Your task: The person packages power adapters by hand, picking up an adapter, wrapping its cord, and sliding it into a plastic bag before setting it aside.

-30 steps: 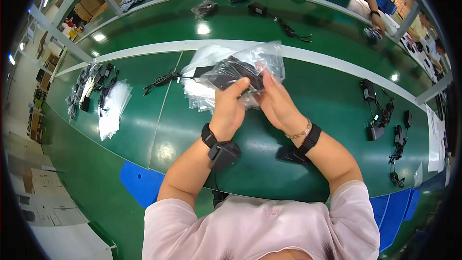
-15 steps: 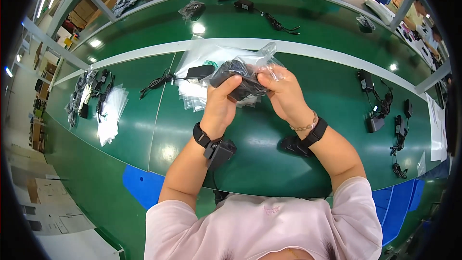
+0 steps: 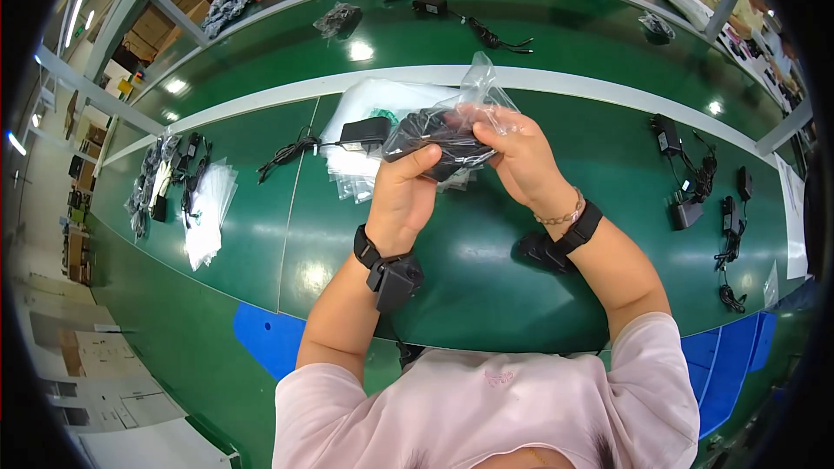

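A black power adapter with its coiled cable [image 3: 434, 132] sits inside a clear plastic bag [image 3: 480, 78], held up over the green bench. My left hand [image 3: 403, 193] grips the bagged adapter at its lower left, thumb pressed on top. At the upper right, my right hand [image 3: 519, 155] pinches the bag's plastic between thumb and fingers. Beneath lies a stack of clear bags [image 3: 354, 104]. Another black adapter [image 3: 365, 132] rests on that stack, beside my left hand, its bundled cable [image 3: 287, 159] trailing left. The fingers under the bag are partly hidden.
More adapters with cables [image 3: 667, 135] lie on the right. On the left are bagged adapters [image 3: 149, 178] and a fan of clear bags [image 3: 208, 213]. Beyond a pale rail [image 3: 573, 87], a green surface carries another adapter [image 3: 430, 5] and bagged items [image 3: 337, 20].
The loose end of the bag has swung more upright, and my right fingers have shifted on the plastic. Both hands keep hold of the bagged adapter. The whole view has shifted slightly.
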Demonstrator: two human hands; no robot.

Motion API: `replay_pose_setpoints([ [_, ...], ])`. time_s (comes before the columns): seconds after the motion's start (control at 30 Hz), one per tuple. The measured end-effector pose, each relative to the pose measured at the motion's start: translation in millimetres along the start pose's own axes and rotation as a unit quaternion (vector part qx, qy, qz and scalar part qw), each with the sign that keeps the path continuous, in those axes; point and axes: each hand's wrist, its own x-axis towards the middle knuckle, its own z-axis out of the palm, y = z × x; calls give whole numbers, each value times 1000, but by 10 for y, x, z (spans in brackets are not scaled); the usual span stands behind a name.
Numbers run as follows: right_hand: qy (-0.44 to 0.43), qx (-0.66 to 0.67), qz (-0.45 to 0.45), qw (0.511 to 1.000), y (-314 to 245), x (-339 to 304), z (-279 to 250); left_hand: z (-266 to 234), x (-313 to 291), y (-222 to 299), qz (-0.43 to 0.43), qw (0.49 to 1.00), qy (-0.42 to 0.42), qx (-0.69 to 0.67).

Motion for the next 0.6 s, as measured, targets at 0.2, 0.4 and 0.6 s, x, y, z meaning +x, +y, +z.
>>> replay_pose_setpoints([
  [0.2,64,-280,-227,931,239,-87,222,34,-1,-95,-18,994,13,-109],
  [0.4,60,-354,-176,917,120,-72,79,-36,22,-7,-37,994,-1,-103],
  [0.6,-28,-311,-124,942,-114,-55,-23,-114,20,341,-76,986,-37,145],
])
